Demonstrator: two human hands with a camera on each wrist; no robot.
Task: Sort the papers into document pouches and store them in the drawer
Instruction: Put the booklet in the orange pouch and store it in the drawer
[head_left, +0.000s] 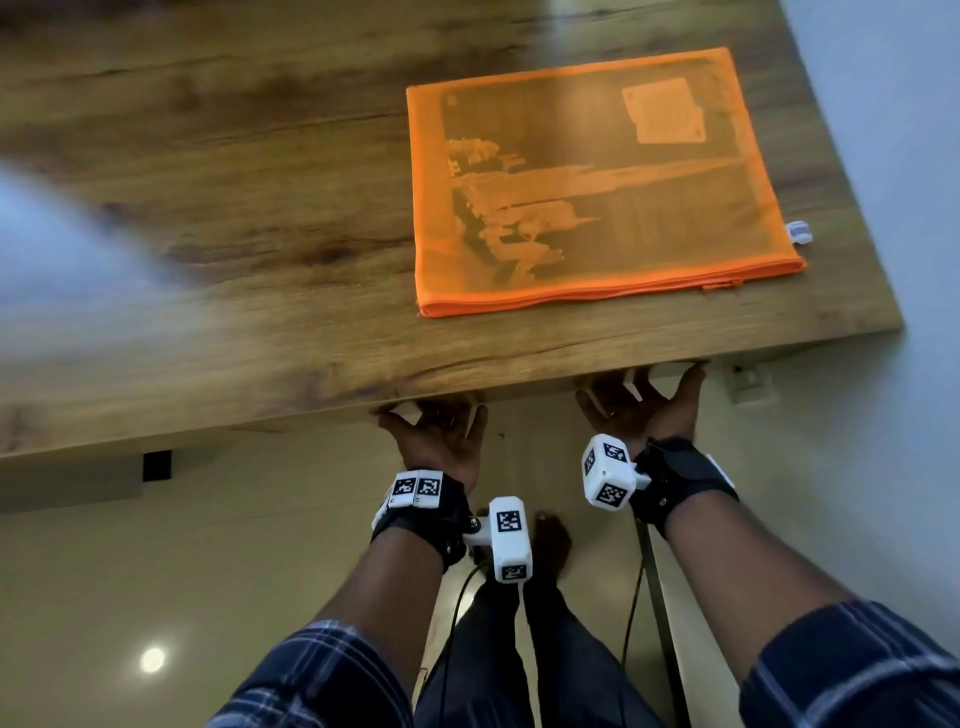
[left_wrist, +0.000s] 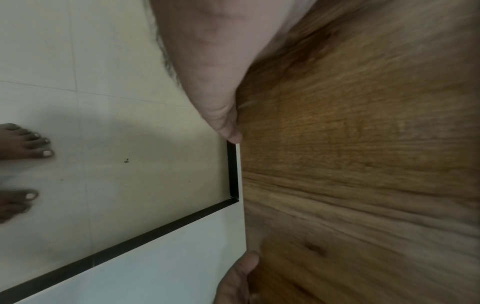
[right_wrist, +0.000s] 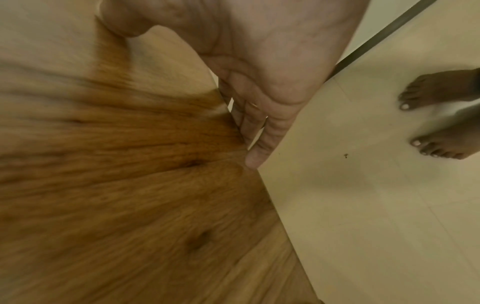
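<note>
Below the near edge of the wooden worktop (head_left: 260, 218), two hands are up against its underside, palms turned up. Left hand (head_left: 439, 434): fingers reach under the edge and pass out of sight in the head view; whether they curl on a drawer front or lie flat cannot be told. In the left wrist view a thumb tip (left_wrist: 231, 133) sits at the line where wood meets a white panel (left_wrist: 155, 267) trimmed in black. Right hand (head_left: 641, 410): spread wider, fingers likewise hidden under the edge; the right wrist view shows its fingers (right_wrist: 262, 142) fairly straight, laid along the wood's edge, nothing seen in their hold. One orange mesh pouch (head_left: 597, 182) lies flat on the worktop, toward its right end, well apart from both hands. Its long axis runs left to right, roughly parallel to the near edge; the zip side faces the person, a small white tab (head_left: 798, 232) just off its right side. Printed paper shows through the mesh, count unclear. Two bare feet on pale floor tiles (right_wrist: 363, 226). Two wrist straps with white marker cubes.
</note>
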